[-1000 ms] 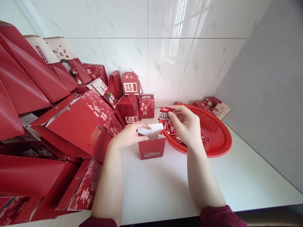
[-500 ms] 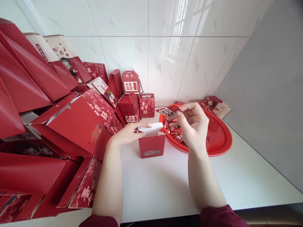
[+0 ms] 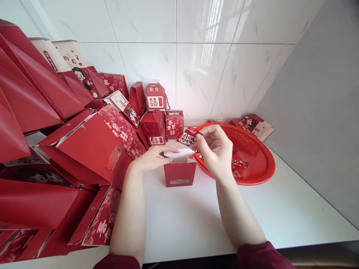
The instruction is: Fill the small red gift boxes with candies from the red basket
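A small red gift box point(image 3: 180, 172) stands open on the white counter, its white inner flaps turned up. My left hand point(image 3: 153, 157) rests against the box's left top edge, fingers laid over the flap and holding it. Just above and right of the box's opening, my right hand point(image 3: 214, 149) pinches a red and white candy packet point(image 3: 188, 136) between thumb and fingers. Behind that hand sits a round red mesh basket point(image 3: 258, 164) with a few more candy packets point(image 3: 238, 168) in it.
Large red gift bags and flat cartons point(image 3: 56, 149) pile up along the left side. Several small red boxes point(image 3: 157, 116) stand against the tiled wall. Flat printed cards point(image 3: 254, 126) lie behind the basket. A grey wall closes the right side.
My right hand has carried the candy packet leftward from over the basket toward the box's opening. My left hand has stayed on the box.
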Motion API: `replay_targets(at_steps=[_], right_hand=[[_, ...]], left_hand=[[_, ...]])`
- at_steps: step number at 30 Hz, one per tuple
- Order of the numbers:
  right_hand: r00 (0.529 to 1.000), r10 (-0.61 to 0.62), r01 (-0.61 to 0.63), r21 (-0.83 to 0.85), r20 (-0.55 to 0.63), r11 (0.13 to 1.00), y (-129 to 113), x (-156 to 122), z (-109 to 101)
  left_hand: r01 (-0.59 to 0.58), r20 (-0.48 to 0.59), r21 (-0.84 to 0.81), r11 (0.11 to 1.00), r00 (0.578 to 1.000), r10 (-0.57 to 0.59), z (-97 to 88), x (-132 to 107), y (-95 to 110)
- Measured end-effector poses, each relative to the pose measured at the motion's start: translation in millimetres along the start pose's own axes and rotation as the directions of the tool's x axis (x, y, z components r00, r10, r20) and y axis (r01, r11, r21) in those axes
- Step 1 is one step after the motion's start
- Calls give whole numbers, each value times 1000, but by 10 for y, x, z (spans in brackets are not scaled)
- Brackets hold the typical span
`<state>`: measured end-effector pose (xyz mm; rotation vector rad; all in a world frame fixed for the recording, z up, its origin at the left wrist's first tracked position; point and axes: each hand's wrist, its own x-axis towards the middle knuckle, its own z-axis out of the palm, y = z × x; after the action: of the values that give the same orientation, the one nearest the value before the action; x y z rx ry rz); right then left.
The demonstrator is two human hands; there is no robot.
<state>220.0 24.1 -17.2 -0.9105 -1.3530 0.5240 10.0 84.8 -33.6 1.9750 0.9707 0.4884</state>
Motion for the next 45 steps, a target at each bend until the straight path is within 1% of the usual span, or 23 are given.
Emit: replay_targets(at_steps=[1,3,5,7,8,12,16,18,20,22,23,24,26,27,28,29,31,33,34,37,39,41,45], right_hand=[[999,8,-6,-45,42,999,5,5,-8],[975,57,-16,-188,217,982,15,24,-44],[906,142,1,-335,400,942,20,48,-100],[856,200,15,-409,476,912,6,69,-162],[856,207,14,-422,473,907,-10,75,-194],[906,194,-13,-432,377,902,-107,70,-379],[936,246,-79,-529,253,845,-94,73,-760],[924,315,-120,-617,218,778,-3,114,-1006],[877,419,-135,-716,237,685,132,182,-1239],[786,541,-105,-798,300,594,284,251,-1417],[705,618,-83,-826,347,558,358,276,-1476],[596,698,-61,-844,398,533,428,290,-1515],[348,805,-20,-855,479,518,555,279,-1533],[254,825,-1,-853,505,522,614,256,-1520],[197,830,16,-848,521,529,670,224,-1498],[173,829,31,-844,532,535,726,188,-1472],[171,830,41,-845,531,533,836,123,-1430],[208,839,31,-860,503,509,942,91,-1429],[254,841,27,-873,477,487,990,94,-1449],[455,812,13,-914,367,406,1121,172,-1577],[546,785,-6,-935,293,353,1204,253,-1685],[570,786,-25,-951,239,308,1294,319,-1774],[493,849,-29,-971,191,236,1461,326,-1850]], left_hand=[[6,3,1,1000,1000,-6,3,2,3],[23,10,1,1000,1000,-23,7,5,6],[36,9,7,999,999,-36,10,8,1],[45,7,20,999,999,-45,11,10,-10],[49,8,20,999,999,-49,10,11,-15],[56,10,23,998,998,-57,2,9,-14],[74,31,63,995,997,-76,-14,-2,24],[75,35,83,994,996,-78,-23,-8,43],[67,34,100,993,997,-71,-31,-9,53],[49,31,119,992,998,-53,-38,-3,54],[39,30,130,991,999,-44,-41,1,52],[32,29,138,990,999,-37,-43,7,48],[25,30,142,990,999,-29,-47,18,36],[25,34,137,990,999,-30,-49,23,28],[29,38,128,991,999,-34,-49,26,19],[35,38,114,993,998,-40,-48,29,9],[63,41,80,995,997,-66,-45,28,-7],[102,47,38,994,994,-103,-40,18,-12],[116,51,19,993,992,-116,-38,11,-8],[131,54,-15,991,990,-130,-34,-15,21],[120,54,-9,993,991,-119,-33,-26,40],[86,50,23,996,995,-88,-36,-27,48],[16,-5,118,993,1000,-15,-52,-13,52]])
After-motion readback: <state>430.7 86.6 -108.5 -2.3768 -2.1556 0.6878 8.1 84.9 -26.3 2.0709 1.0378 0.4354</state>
